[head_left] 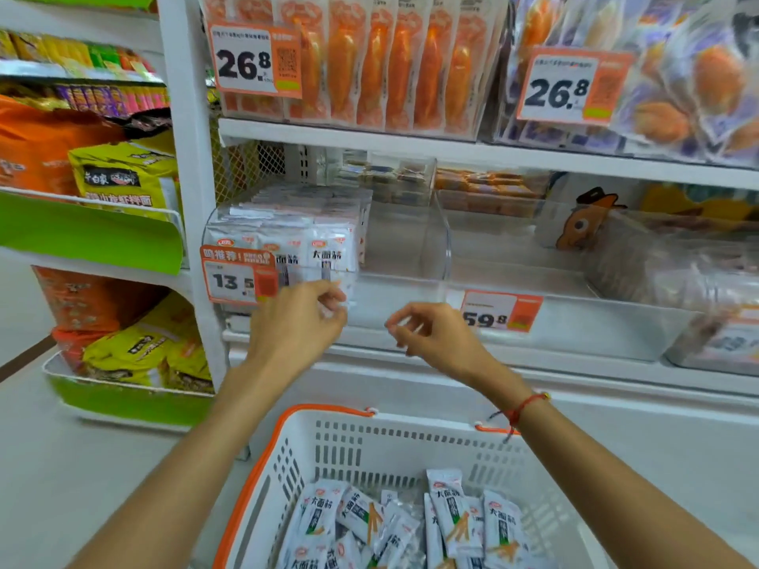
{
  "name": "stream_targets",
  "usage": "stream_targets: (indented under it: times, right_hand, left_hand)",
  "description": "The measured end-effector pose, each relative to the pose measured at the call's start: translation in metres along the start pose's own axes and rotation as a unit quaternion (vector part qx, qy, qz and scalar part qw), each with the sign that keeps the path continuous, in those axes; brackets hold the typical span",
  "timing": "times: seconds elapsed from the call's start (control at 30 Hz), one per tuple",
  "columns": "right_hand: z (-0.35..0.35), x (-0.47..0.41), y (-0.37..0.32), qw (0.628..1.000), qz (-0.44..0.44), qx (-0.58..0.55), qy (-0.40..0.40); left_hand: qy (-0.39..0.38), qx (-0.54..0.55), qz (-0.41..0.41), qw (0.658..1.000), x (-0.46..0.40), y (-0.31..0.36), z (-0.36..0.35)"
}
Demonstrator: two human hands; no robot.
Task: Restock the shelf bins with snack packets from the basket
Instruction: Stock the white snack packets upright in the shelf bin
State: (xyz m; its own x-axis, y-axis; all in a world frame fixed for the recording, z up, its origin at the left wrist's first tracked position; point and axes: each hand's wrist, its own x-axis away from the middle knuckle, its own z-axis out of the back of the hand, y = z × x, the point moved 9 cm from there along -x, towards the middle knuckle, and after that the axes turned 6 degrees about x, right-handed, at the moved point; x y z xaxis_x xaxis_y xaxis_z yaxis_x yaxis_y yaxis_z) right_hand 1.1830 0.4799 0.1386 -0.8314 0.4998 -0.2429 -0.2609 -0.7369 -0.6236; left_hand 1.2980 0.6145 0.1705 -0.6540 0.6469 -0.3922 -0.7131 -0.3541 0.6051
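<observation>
**Both hands raised at the front of the clear shelf bin**

The left hand (302,322) is up at the front wall of the clear bin (404,277), its fingers loosely curled with the fingertips drawn together near the bin's lower edge. Motion blur hides whether it pinches anything. The right hand (431,336) hovers just beside it, a little lower and to the right, fingers also bent inward with the tips close to the thumb; I cannot tell if it holds something. A red string bracelet (523,406) circles the right wrist.

Behind the left hand, white snack packets (312,236) stand packed upright in the left part of the bin, while the right part of the same bin shows bare clear plastic. An orange price tag reading 13.5 (236,277) hangs on the bin front just left of the left hand, and a tag reading 59.8 (499,312) sits on the neighbouring bin just right of the right hand.

Below the forearms, a white basket with orange rim (263,466) holds a loose pile of matching white packets (447,515), lying at mixed angles.

On the shelf above (410,145), orange pouches (394,67) stand in a row behind a 26.8 tag (250,61). To the left, a green-fronted rack (94,236) carries yellow and orange bags.
</observation>
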Motion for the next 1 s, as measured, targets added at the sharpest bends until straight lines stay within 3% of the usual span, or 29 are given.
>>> stream_targets:
  times: [0.3, 0.53, 0.63, 0.73, 0.9, 1.0]
  right_hand:
    - [-0.109, 0.101, 0.113, 0.977, -0.142, -0.011, -0.158]
    - [-0.216, 0.171, 0.167, 0.936, -0.207, 0.056, -0.280]
    - [-0.240, 0.181, 0.175, 0.938, -0.186, 0.124, -0.266]
    - [-0.245, 0.172, 0.172, 0.947, -0.143, 0.207, -0.198]
    - [-0.251, 0.153, 0.191, 0.930, -0.232, 0.240, -0.153]
    - [-0.254, 0.140, 0.200, 0.908, -0.247, 0.295, -0.164]
  left_hand:
    - [-0.203, 0.025, 0.126, 0.971, 0.097, -0.086, -0.129]
    - [-0.361, -0.067, 0.233, 0.900, 0.183, -0.184, -0.214]
    - [-0.411, -0.085, 0.266, 0.868, 0.219, -0.208, -0.234]
    - [-0.406, -0.140, 0.254, 0.867, 0.236, -0.216, -0.240]
    - [-0.368, -0.203, 0.283, 0.862, 0.239, -0.217, -0.242]
    - [-0.395, -0.245, 0.293, 0.836, 0.239, -0.220, -0.249]
